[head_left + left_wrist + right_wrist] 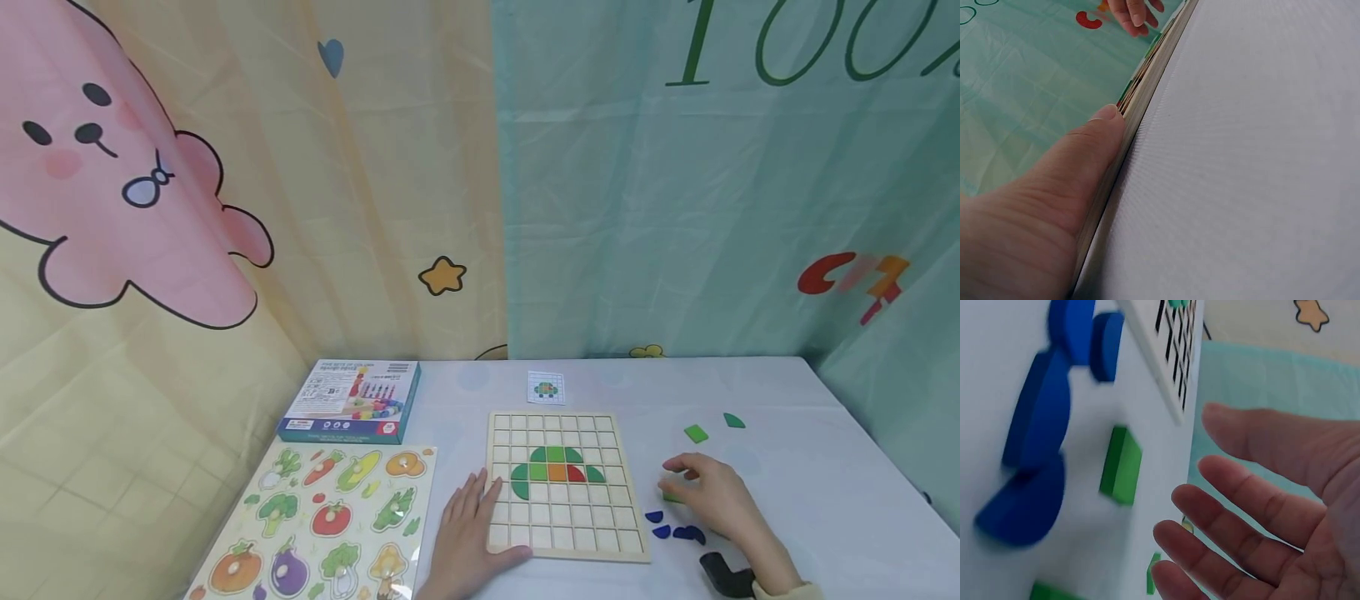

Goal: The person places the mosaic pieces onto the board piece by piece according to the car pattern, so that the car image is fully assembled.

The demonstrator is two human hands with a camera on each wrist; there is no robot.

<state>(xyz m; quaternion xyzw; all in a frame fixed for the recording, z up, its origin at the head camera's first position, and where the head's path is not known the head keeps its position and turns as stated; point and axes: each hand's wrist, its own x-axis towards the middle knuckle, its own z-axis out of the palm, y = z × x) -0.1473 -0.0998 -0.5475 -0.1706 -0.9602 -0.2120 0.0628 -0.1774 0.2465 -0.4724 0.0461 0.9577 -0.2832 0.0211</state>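
Note:
A wooden grid board (570, 537) lies on the table, bearing green, orange and red pieces in a domed pattern. My left hand (467, 533) rests at its lower left corner, fingers along the left side and thumb (1094, 134) against the near edge. To the right of the board, my right hand (712, 493) hovers with loosely bent fingers and nothing between them. Partly hidden below it is a light green piece (671, 498); in the right wrist view a green block (1124, 472) stands apart from the fingertips. Several blue rounded pieces (1038, 412) lie nearby.
Farther back on the right are a light green square (696, 433) and a dark green quarter-round (734, 421). A small pattern card (546, 400) lies behind the board. On the left are a box (348, 408) and a vegetable picture sheet (360, 550). Curtains hang behind the table.

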